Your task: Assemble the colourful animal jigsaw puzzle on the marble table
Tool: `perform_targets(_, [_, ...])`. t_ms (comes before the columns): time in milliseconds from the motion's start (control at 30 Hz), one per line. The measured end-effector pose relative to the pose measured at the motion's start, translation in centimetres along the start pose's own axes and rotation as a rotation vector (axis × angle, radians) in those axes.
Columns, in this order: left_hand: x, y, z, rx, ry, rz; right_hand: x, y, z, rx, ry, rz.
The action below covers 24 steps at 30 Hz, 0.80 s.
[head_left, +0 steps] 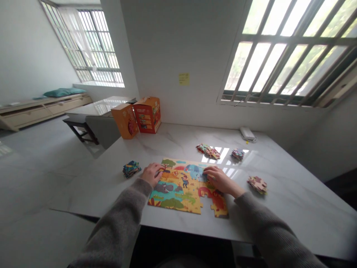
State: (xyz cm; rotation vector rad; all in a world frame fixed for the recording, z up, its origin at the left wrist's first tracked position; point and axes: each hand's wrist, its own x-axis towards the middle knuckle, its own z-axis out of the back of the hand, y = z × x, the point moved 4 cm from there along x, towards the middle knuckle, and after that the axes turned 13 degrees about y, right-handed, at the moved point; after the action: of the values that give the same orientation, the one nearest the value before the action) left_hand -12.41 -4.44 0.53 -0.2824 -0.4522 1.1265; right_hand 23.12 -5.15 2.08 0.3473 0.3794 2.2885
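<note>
A jigsaw puzzle [173, 193] with cartoon animals lies flat on the white marble-patterned table [178, 139]. At its left edge rests my left hand [152, 174], fingers stretched out and thumb apart, touching the border. My right hand [221, 181] lies over the upper right part, fingers extended onto the pieces near the blue elephant [193, 170]. It covers some of the right edge. Below it, a section with a red animal [219, 203] joins the puzzle, and a gap in the bottom row bares the table.
Stacks of loose puzzle pieces lie around: a dark teal one [131, 169] at left, a spread pile [208, 151] behind, a small stack [237, 154] and a pinkish stack [257, 184] at right. Two orange boxes [147, 115] [125, 121] and a white device [247, 134] stand at the back.
</note>
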Motion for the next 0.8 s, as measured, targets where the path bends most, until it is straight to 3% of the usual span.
perform_targets(100, [0.0, 0.1, 0.0, -0.019, -0.03, -0.016, 1.7, -0.9, 0.9, -0.042, -0.07, -0.019])
perform_targets(200, [0.1, 0.2, 0.1, -0.041, -0.058, -0.044, 5.0, -2.7, 2.7, -0.165, -0.155, -0.111])
perform_targets(333, [0.0, 0.1, 0.3, -0.085, -0.107, -0.096, 10.1, -6.5, 4.3, -0.248, -0.094, -0.441])
perform_targets(467, [0.0, -0.2, 0.5, -0.122, -0.142, -0.117, 13.2, -9.6, 4.1, -0.217, 0.089, -0.697])
perform_targets(633, [0.2, -1.3, 0.9, -0.195, -0.181, -0.142, 15.3, -11.3, 3.6, -0.191, 0.201, -0.663])
perform_targets(800, [1.1, -4.5, 2.6, -0.219, -0.15, -0.201, 16.6, -12.6, 3.5, -0.135, 0.261, -0.606])
